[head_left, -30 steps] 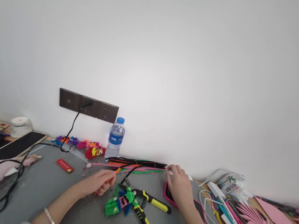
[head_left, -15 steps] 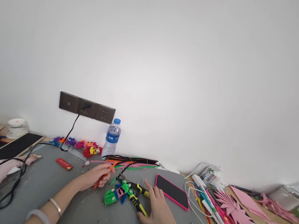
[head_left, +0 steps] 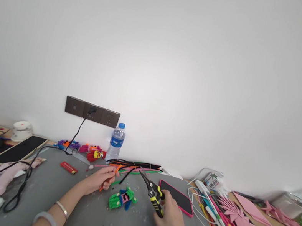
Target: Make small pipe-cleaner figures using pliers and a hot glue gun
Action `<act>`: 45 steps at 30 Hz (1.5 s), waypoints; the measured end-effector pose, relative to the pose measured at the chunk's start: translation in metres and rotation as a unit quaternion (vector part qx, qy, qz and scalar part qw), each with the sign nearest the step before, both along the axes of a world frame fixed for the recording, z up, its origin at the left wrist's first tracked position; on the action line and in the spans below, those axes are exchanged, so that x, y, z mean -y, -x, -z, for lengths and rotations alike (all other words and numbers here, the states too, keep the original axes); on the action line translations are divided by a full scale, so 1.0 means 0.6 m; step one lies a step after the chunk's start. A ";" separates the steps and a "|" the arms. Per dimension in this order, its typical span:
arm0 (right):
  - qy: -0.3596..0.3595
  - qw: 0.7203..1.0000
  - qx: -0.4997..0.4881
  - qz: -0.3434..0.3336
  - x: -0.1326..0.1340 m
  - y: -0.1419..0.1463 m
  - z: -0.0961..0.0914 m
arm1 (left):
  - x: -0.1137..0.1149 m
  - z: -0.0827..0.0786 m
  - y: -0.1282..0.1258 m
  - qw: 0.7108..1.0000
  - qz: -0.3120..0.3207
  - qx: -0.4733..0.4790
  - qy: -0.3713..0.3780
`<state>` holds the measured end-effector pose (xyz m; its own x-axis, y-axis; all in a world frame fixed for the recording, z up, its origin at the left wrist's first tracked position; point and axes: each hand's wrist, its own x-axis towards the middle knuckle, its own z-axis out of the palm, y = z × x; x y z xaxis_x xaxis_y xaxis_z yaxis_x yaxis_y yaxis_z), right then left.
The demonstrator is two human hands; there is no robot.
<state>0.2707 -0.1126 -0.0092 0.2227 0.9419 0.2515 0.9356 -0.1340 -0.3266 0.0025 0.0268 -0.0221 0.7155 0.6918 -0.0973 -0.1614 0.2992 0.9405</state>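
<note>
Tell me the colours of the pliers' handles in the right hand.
The pliers' handles are black and yellow; the head view shows this.

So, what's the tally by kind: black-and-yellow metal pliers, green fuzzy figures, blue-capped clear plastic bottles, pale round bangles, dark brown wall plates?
Black-and-yellow metal pliers, right hand: 1
Green fuzzy figure: 1
Blue-capped clear plastic bottle: 1
Pale round bangles: 2
Dark brown wall plates: 3
Total: 8

Shot from a head cam, facing forward at the wall (head_left: 175, 74) up top, tipped down onto the desk (head_left: 102, 225) along the bottom, pretty close to left hand (head_left: 100, 179) and right hand (head_left: 171, 215), lower centre.
</note>
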 end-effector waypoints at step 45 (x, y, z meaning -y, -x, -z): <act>0.089 0.983 -0.082 -0.135 -0.038 0.048 0.011 | 0.020 -0.013 -0.020 0.985 -0.007 -0.127 -0.120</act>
<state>0.2417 -0.0896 -0.0155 -0.0185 0.9981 0.0588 0.8811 0.0441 -0.4709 0.0144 0.0147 -0.0143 0.6787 0.7268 -0.1053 0.0862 0.0635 0.9942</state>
